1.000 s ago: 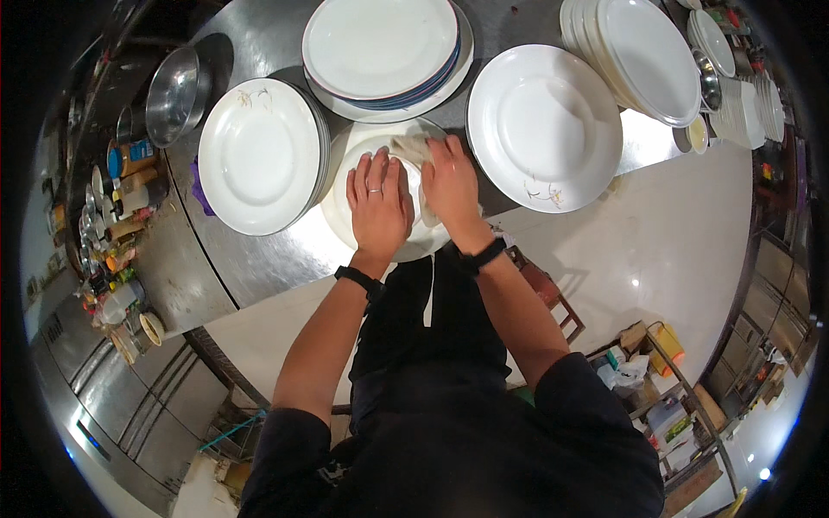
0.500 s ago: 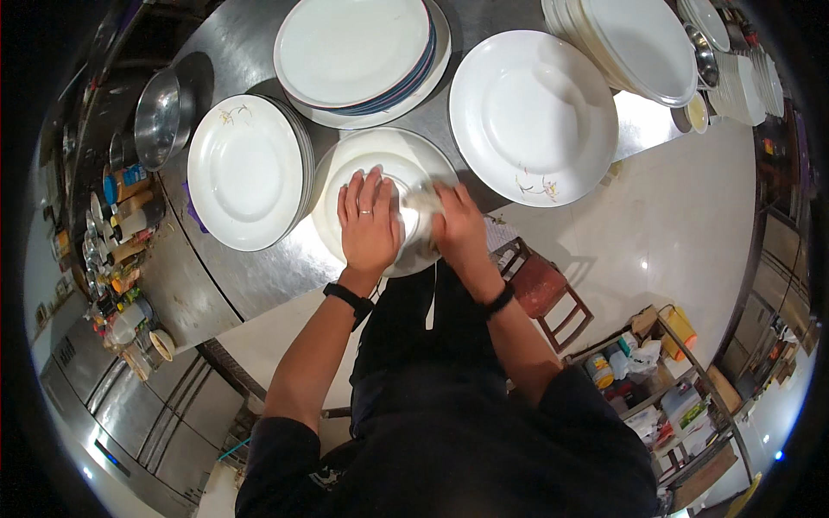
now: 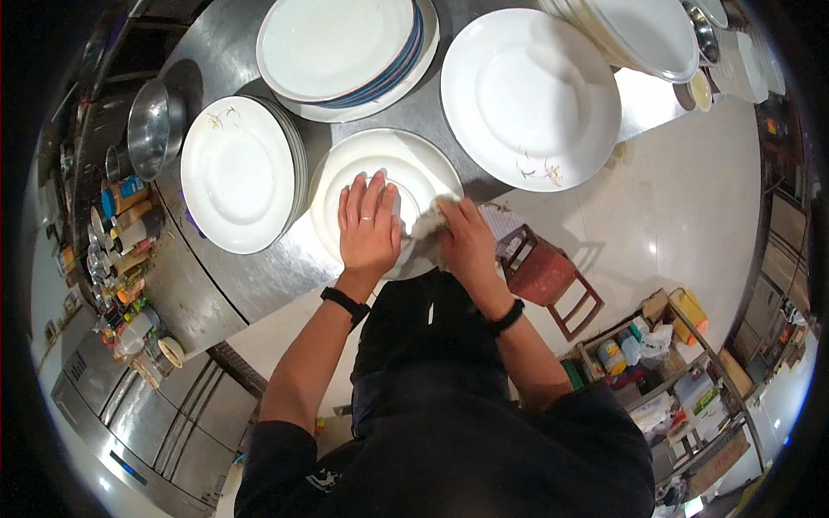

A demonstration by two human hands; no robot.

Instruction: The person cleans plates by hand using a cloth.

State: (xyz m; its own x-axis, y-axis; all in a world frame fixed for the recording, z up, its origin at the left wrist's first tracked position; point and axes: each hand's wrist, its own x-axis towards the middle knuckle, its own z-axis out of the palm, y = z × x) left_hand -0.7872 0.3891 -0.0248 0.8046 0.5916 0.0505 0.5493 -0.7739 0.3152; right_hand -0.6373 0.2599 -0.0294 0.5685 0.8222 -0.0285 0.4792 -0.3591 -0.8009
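A white plate (image 3: 423,159) with a raised ring lies at the table's near edge in front of me. My left hand (image 3: 370,229) rests flat on it, fingers stretched out, a ring on one finger. In my right hand (image 3: 470,249) is a bunched greyish cloth (image 3: 428,224), pressed against the plate's right side; the fingertips are partly hidden. To the left stands a stack of white plates (image 3: 237,177) with a small floral motif. A large floral-edged plate (image 3: 531,99) sits to the right.
Blue-rimmed plates (image 3: 337,47) are stacked at the back of the steel table (image 3: 281,276). Farther right are tall white dishes (image 3: 643,39). Steel bowls (image 3: 149,129) and several bottles (image 3: 129,216) line the left. A red chair (image 3: 540,276) and a cluttered shelf (image 3: 682,388) stand at the right.
My right hand and the cloth have shifted slightly down and right along the plate. The left hand stays flat on it. The whole view has shifted a little.
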